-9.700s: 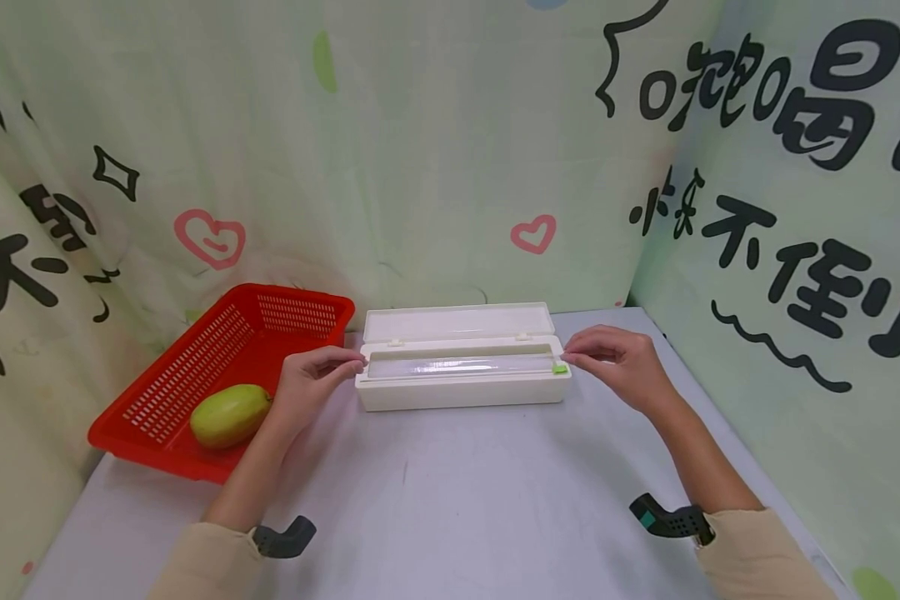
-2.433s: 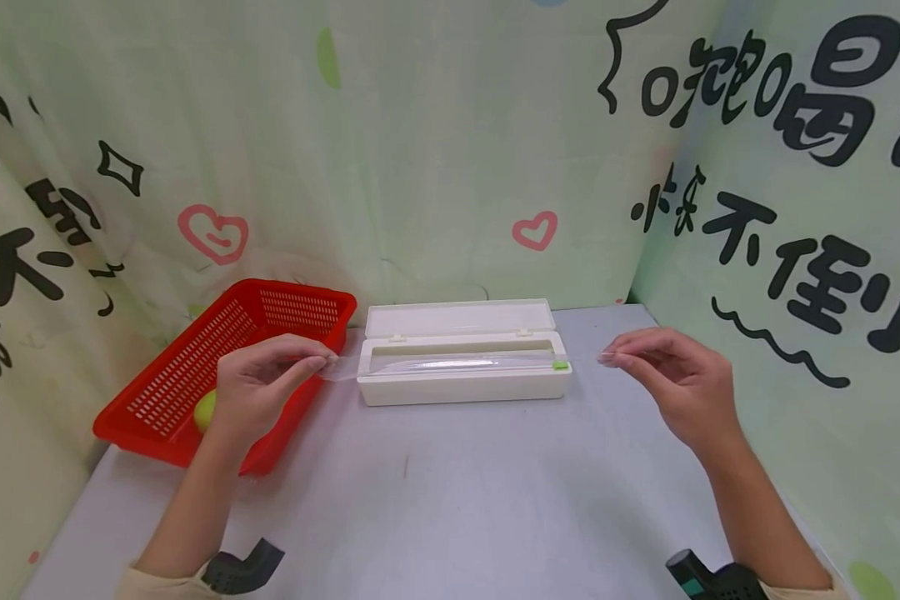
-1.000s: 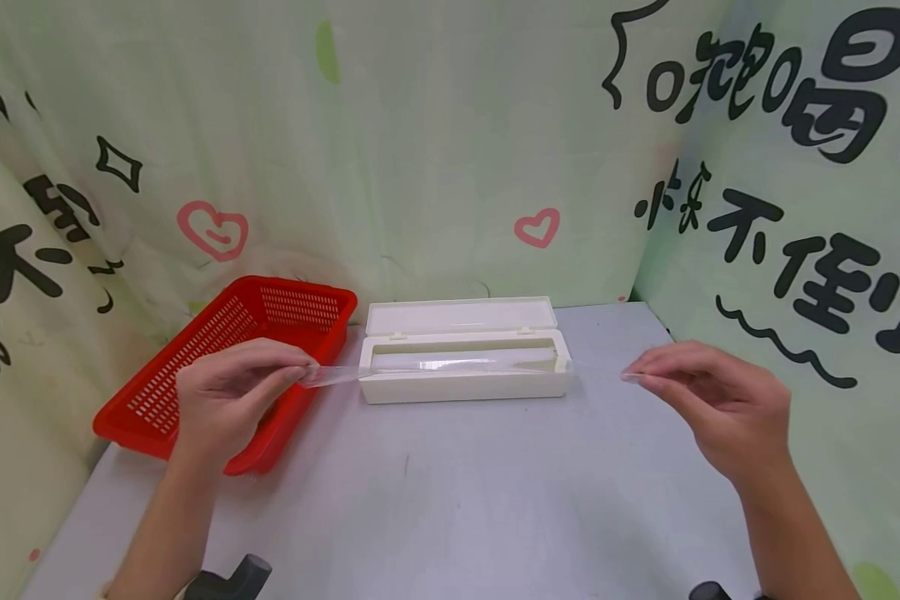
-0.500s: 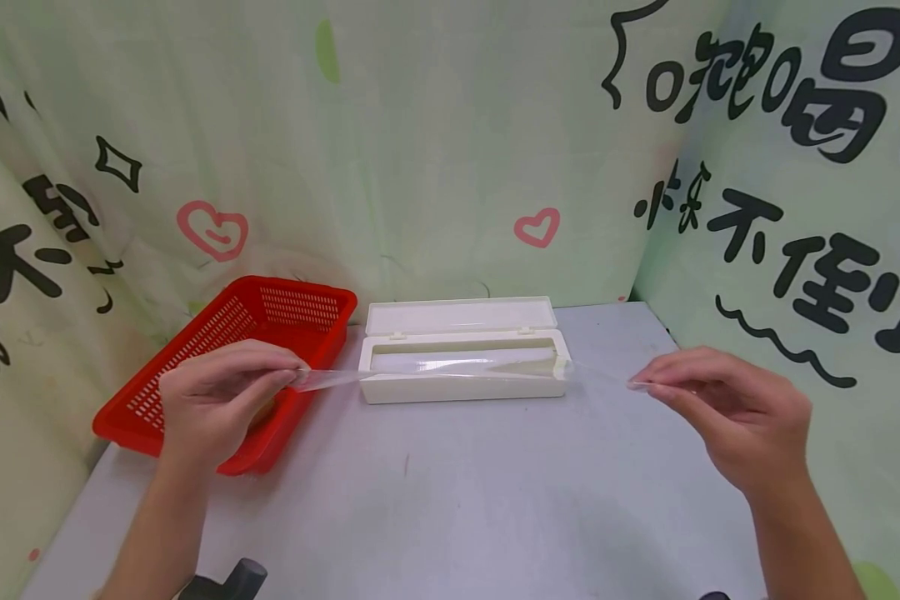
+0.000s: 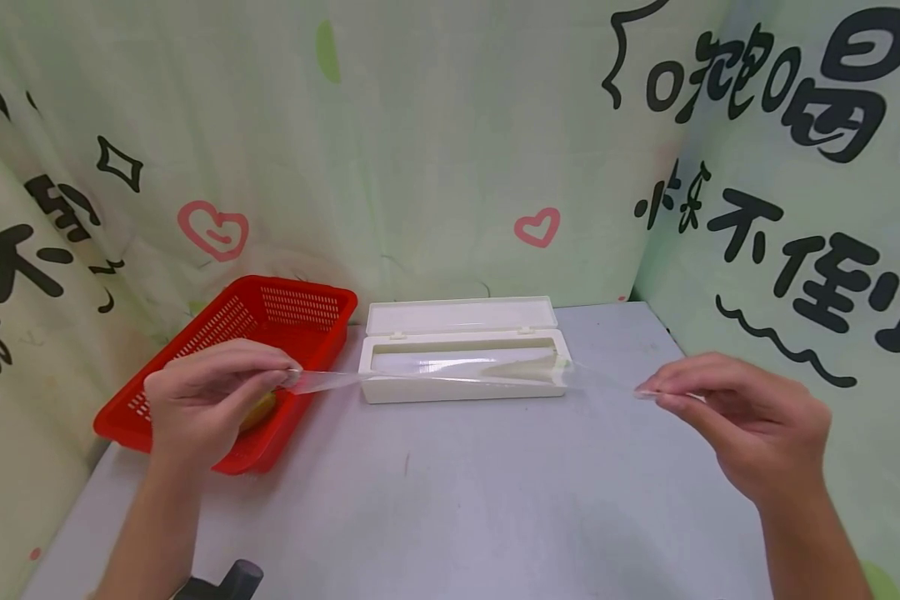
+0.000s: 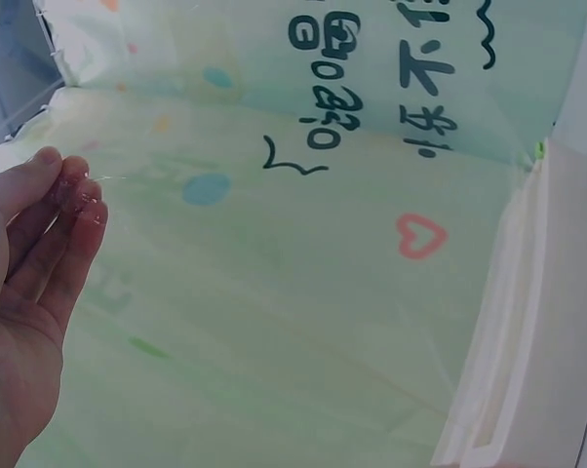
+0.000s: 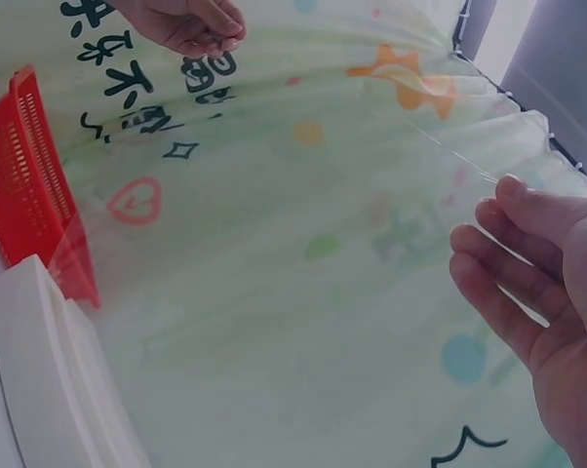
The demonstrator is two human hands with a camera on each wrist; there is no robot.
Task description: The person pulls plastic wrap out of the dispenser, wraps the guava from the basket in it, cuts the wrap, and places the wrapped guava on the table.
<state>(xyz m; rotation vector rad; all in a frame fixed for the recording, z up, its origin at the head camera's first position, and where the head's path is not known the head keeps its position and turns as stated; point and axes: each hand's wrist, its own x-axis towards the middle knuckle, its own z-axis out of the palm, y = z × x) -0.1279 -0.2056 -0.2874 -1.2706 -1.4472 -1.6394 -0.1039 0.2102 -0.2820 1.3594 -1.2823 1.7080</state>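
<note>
A sheet of clear plastic wrap (image 5: 330,381) stretches between both hands and runs back to a long white wrap dispenser box (image 5: 420,393), whose lid (image 5: 461,316) stands raised. My left hand (image 5: 206,404) pinches the film's left corner between thumb and fingertips, in front of the red basket. On the other side, my right hand (image 5: 753,412) pinches the right corner, over the table and away from the box. In the left wrist view, a green piece (image 6: 540,149) shows at the box's far end. The film itself is nearly invisible in both wrist views.
The red perforated basket (image 5: 300,317) stands at the left beside the box. A yellowish fruit (image 5: 258,410) in it is mostly hidden behind my left hand. Printed curtains (image 5: 435,167) enclose the back and sides of the white table (image 5: 450,500).
From the box's two ends, both hands have drawn back and apart, pulling film out of it. Over the last second they have moved slightly farther apart. Box and basket stay put.
</note>
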